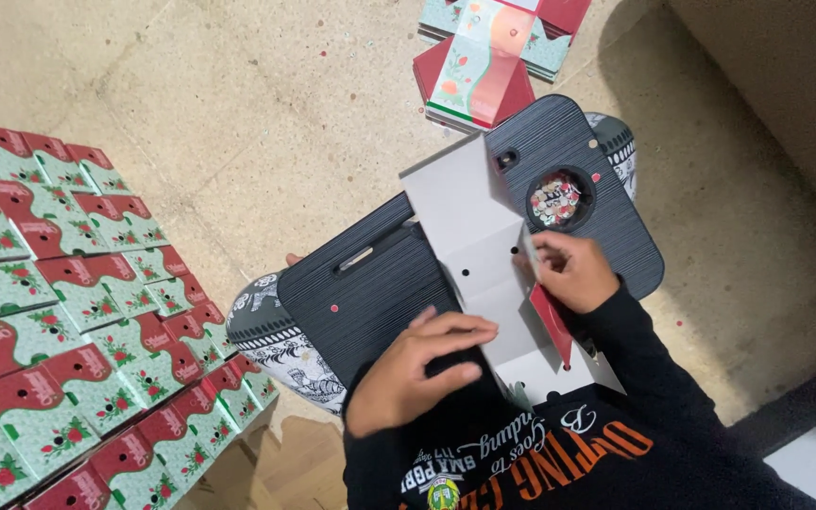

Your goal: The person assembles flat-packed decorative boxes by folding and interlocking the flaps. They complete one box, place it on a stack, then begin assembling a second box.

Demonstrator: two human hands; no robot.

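Your left hand (408,373) presses flat on the white, red-edged unfolded carton (493,255); your right hand (573,269) has a pinching grip on its flap. Red-green folded cartons (68,312) are stacked at left.

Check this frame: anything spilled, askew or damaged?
Small punched paper dots lie scattered on the floor and fill the round hole in the black board. Nothing looks damaged; the stacked boxes sit in even rows.

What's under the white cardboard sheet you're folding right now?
The cardboard sheet lies on a black ribbed board, with the left hand and right hand on it. The board's middle is hidden beneath the sheet.
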